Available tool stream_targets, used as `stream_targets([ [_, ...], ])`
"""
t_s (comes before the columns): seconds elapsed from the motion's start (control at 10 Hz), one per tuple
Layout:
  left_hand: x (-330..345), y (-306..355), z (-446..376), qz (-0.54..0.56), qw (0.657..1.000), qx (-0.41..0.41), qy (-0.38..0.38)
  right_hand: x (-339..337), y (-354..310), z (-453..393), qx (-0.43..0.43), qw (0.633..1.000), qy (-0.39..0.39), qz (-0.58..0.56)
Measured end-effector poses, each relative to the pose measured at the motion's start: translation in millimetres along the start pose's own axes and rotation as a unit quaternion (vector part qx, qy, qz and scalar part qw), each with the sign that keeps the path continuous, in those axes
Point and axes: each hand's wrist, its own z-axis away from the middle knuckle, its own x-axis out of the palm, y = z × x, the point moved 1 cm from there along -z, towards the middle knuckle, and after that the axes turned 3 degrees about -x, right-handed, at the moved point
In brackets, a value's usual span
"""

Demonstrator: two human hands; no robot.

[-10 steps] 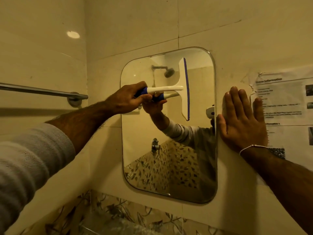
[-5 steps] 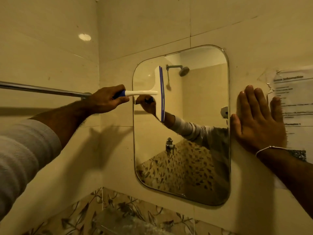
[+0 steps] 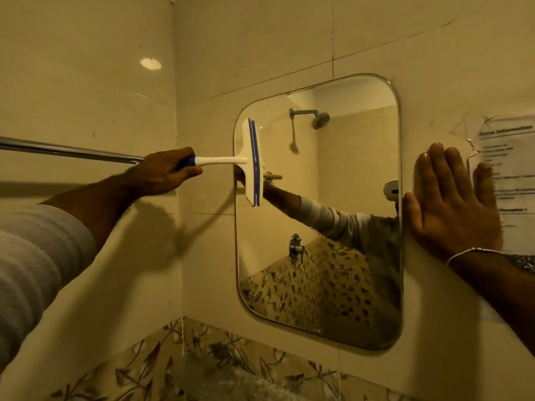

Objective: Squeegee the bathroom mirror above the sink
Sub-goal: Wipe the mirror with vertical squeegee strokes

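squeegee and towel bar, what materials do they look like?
Squeegee: white moulded plastic, apparently matte, with a blue grip section and twin blue strips on the blade, probably rubber. Towel bar: polished metal, likely chrome or steel, judging by its bright streak reflections.

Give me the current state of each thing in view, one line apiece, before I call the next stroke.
squeegee: held by its handle, blade upright, at the mirror's left edge.
mirror: mounted on the wall; wetness cannot be told.
left hand: closed around the squeegee handle.
right hand: open, flat on the wall right of the mirror.
towel bar: fixed to the left wall, bare.
paper notice: stuck to the wall, edge torn.
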Motion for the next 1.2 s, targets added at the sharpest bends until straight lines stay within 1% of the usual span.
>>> stream_targets([
  [0.1,0,-11,5,-0.014,1.000,-0.007,0.006,0,0,0,0.004,1.000,-0.003,0.001],
  [0.6,-11,-24,9,-0.081,0.996,-0.021,0.012,-3,-1,-2,0.007,1.000,-0.010,0.002],
  [0.7,-12,-26,12,-0.118,0.993,-0.019,0.009,-2,-2,-2,0.005,1.000,-0.008,0.003],
  [0.8,-9,-28,15,-0.130,0.991,-0.018,0.011,-2,-1,-1,0.003,1.000,-0.007,0.002],
  [1.0,-12,-25,17,-0.114,0.993,-0.026,0.013,-1,-1,-1,0.001,1.000,-0.003,0.000],
  [1.2,-17,-8,23,-0.048,0.998,-0.011,0.025,3,1,-1,0.003,1.000,-0.012,0.019],
])
